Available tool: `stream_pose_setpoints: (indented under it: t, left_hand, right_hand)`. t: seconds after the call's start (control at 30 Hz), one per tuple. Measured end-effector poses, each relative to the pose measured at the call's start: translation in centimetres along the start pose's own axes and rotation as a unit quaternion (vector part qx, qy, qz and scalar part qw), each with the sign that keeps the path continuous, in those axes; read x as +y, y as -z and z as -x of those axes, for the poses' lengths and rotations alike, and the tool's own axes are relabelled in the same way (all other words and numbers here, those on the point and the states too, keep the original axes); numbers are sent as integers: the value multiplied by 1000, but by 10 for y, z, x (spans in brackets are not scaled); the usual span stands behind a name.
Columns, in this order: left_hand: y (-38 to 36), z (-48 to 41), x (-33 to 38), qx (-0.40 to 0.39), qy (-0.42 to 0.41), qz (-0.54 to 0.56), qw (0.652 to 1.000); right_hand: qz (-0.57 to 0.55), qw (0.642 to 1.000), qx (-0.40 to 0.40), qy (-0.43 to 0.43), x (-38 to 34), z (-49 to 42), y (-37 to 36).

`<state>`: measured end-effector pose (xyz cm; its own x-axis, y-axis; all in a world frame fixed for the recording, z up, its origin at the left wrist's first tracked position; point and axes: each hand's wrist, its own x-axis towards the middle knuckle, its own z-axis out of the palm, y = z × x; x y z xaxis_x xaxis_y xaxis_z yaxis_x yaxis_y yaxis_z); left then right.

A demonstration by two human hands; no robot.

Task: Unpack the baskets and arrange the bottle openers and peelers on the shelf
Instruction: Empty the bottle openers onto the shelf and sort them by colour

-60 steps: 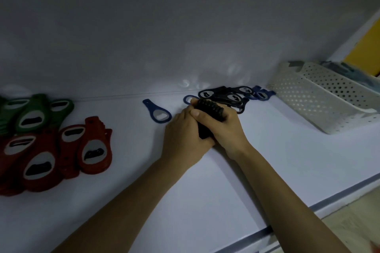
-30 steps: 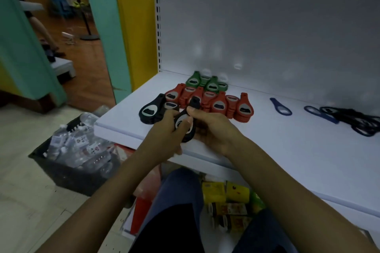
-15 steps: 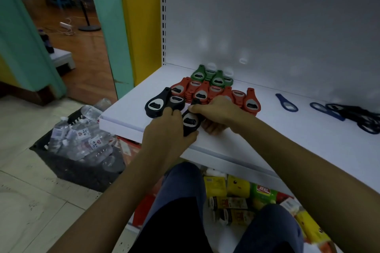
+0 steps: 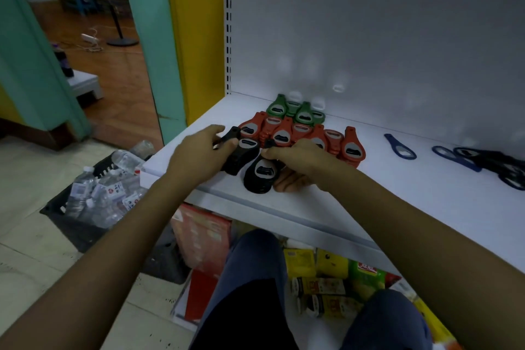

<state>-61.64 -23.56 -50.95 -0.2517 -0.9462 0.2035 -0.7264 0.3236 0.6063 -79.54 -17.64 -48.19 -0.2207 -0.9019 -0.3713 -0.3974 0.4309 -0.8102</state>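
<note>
Change: two seconds back both hands were clamped on a black stack (image 4: pixel 260 172) far along the shelf (image 4: pixel 369 202) beside a white basket. A second ago it was carried in the air off the front edge. Now it sits on the shelf near the left end, base down, in front of the red openers (image 4: pixel 352 148) and just beside the left black openers (image 4: pixel 241 150). The basket is out of view now.

Meaning for the task: the black batch looks delivered to its colour group. The step in hand is likely squaring it up and letting go. Rows run green openers (image 4: pixel 304 113) at the back, red in the middle, black in front. Blue flat openers (image 4: pixel 399 146) and a dark tangle (image 4: pixel 497 162) lie well apart to the right, probably unsorted.

Right hand (image 4: pixel 298 162): not released. Its fingertips (image 4: pixel 268 152) pinch the narrow top end of the black stack, with the heel of the hand low against the stack's right side, on or just over the shelf.

Left hand (image 4: pixel 199 156): fingers curled round the left black openers, one handle poking out past the knuckles. Whether it grips hard or just steadies, cannot tell.

Off the shelf: a crate of water bottles (image 4: pixel 93 196) on the floor.
</note>
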Motion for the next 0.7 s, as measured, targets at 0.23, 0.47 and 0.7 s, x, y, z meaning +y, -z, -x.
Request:
stream_pose_setpoints:
  t: [0.23, 0.47, 0.7]
  left_hand:
    - [-6, -6, -8, -24, -7, 43, 999]
    - [-8, -6, -7, -28, -14, 44, 999]
    - [-4, -5, 23, 80, -118, 32, 989]
  right_hand:
    - [-34, 999, 33, 9, -9, -9, -14]
    - [-29, 998, 46, 13, -8, -13, -14]
    - [44, 993, 92, 63, 3, -2, 0]
